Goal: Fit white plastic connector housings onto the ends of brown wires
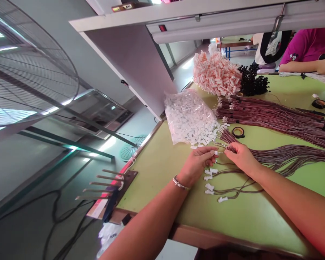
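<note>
My left hand (199, 160) pinches a small white plastic connector (215, 152) above the green table (162, 169). My right hand (239, 157) faces it, fingers closed on the end of a thin brown wire (224, 147) drawn from a loose bundle of brown wires (287, 155). The wire tip and the connector meet between my two hands. Below them lie several brown wires fitted with white connectors (213, 182). A clear bag of white connectors (188, 117), with some spilled out, sits just beyond my left hand.
Bigger bundles of brown wires (273, 115) lie at right beside a tape roll (238, 132). A pile of pink-white parts (216, 74) and black parts (253, 81) sits at the back. Another person in a pink shirt (308, 47) works at far right. A metal peg rack (108, 184) juts off the table's left end.
</note>
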### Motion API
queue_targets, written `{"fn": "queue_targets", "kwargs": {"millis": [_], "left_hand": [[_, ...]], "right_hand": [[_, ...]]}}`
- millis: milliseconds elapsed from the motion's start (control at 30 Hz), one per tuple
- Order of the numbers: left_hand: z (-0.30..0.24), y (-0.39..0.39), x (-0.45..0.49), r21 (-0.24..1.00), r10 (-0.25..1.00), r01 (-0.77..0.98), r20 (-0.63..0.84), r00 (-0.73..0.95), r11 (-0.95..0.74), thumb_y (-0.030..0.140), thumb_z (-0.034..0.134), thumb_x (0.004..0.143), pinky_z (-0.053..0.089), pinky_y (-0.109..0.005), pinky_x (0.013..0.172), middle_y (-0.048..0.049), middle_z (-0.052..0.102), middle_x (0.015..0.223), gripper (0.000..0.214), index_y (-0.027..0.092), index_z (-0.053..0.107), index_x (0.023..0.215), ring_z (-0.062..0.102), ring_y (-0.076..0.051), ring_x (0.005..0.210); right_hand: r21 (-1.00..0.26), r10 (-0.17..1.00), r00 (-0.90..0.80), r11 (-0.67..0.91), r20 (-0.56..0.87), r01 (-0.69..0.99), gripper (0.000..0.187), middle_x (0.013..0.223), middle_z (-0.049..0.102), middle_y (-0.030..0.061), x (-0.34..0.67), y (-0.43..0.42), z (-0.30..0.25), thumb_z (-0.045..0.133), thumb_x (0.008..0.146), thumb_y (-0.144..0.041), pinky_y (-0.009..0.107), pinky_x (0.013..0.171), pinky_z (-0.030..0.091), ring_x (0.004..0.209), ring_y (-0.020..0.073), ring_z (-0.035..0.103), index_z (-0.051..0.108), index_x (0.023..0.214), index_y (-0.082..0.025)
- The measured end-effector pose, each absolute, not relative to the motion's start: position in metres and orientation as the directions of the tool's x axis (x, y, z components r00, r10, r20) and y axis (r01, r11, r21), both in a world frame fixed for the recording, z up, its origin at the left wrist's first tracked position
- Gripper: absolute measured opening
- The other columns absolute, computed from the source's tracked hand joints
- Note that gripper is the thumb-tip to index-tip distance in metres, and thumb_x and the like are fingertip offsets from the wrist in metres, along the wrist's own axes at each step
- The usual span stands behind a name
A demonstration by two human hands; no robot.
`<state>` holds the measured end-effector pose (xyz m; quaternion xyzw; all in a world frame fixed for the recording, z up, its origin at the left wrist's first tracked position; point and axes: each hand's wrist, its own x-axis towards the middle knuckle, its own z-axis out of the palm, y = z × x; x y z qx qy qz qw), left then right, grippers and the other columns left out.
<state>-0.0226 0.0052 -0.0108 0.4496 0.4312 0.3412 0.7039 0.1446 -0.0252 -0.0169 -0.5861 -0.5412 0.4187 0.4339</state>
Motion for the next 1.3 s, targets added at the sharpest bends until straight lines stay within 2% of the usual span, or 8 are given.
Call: {"fn": "queue_targets", "kwargs": {"millis": [167,367,533,800,900,1067,1167,1300], "left_hand": [[-0.015,0.006,-0.024,0.93,0.869,-0.098,-0.289,0.402,0.355,0.028,0.074,0.064,0.043,-0.018,0.048,-0.0037,0.066,0.066,0.026,0.012,0.07,0.084,0.054,-0.007,0.052],[-0.019,0.005,-0.025,0.978,0.898,0.013,-0.198,0.392,0.21,0.032,0.076,0.062,0.044,-0.02,0.049,-0.0019,0.065,0.062,0.033,0.013,0.07,0.089,0.052,-0.007,0.049],[-0.018,0.006,-0.025,0.977,0.89,0.008,-0.197,0.411,0.213,0.04,0.067,0.072,0.047,-0.022,0.055,-0.0044,0.066,0.064,0.032,0.011,0.071,0.086,0.055,-0.009,0.053],[-0.02,0.005,-0.018,0.987,0.934,0.07,-0.161,0.317,0.147,0.024,0.072,0.065,0.047,-0.021,0.057,-0.0009,0.064,0.057,0.015,0.012,0.066,0.072,0.057,-0.01,0.055],[-0.021,0.004,-0.018,0.992,0.954,0.101,-0.106,0.279,0.081,0.024,0.071,0.066,0.048,-0.023,0.059,-0.0014,0.065,0.058,0.013,0.013,0.065,0.069,0.059,-0.011,0.057],[-0.024,0.004,-0.018,0.98,0.964,0.156,0.084,0.254,-0.127,0.022,0.068,0.068,0.049,-0.023,0.061,-0.0015,0.065,0.065,0.01,0.014,0.067,0.073,0.059,-0.012,0.062],[-0.025,0.004,-0.017,0.983,0.961,0.143,0.072,0.266,-0.113,0.021,0.069,0.067,0.05,-0.023,0.06,-0.0008,0.065,0.065,0.012,0.015,0.065,0.076,0.06,-0.012,0.061],[-0.023,0.004,-0.013,0.992,0.952,0.087,0.066,0.3,-0.096,0.021,0.07,0.066,0.048,-0.022,0.058,-0.0006,0.064,0.061,0.011,0.014,0.062,0.069,0.059,-0.011,0.058]], "right_hand": [[-0.949,0.997,0.074,-0.026,-0.002,0.315,0.018,0.054,0.04,-0.0046,0.144,-0.024,-0.019,0.05,0.07,-0.032,0.023,0.051,0.031,0.053,0.0098,0.036,0.043,0.059,-0.019],[-0.911,0.992,0.121,-0.019,0.034,0.413,0.017,0.055,0.042,-0.0039,0.147,-0.024,-0.022,0.049,0.071,-0.032,0.024,0.053,0.032,0.054,0.0107,0.037,0.044,0.06,-0.019],[-0.896,0.992,0.117,-0.002,0.056,0.444,0.017,0.054,0.045,-0.0038,0.145,-0.025,-0.023,0.049,0.071,-0.03,0.023,0.053,0.032,0.054,0.0106,0.039,0.045,0.06,-0.019],[-0.888,0.996,0.062,0.028,0.064,0.459,0.014,0.057,0.05,-0.0028,0.141,-0.026,-0.023,0.049,0.073,-0.028,0.023,0.054,0.033,0.055,0.0108,0.042,0.048,0.063,-0.018],[-0.905,0.998,0.048,0.025,0.05,0.424,0.015,0.061,0.054,-0.0015,0.143,-0.025,-0.024,0.049,0.074,-0.03,0.024,0.057,0.035,0.058,0.0118,0.045,0.053,0.068,-0.016],[-0.952,1.0,0.023,-0.012,-0.005,0.307,0.019,0.066,0.056,-0.001,0.145,-0.023,-0.025,0.051,0.075,-0.032,0.024,0.059,0.037,0.061,0.0123,0.047,0.059,0.075,-0.015],[-0.955,1.0,0.022,-0.024,-0.018,0.294,0.019,0.063,0.054,-0.0019,0.144,-0.023,-0.025,0.052,0.074,-0.031,0.023,0.057,0.036,0.059,0.0115,0.044,0.06,0.075,-0.014],[-0.956,1.0,0.007,0.0,0.002,0.293,0.017,0.063,0.053,-0.0022,0.141,-0.025,-0.026,0.051,0.075,-0.03,0.023,0.056,0.035,0.059,0.0108,0.043,0.058,0.073,-0.014]]}}
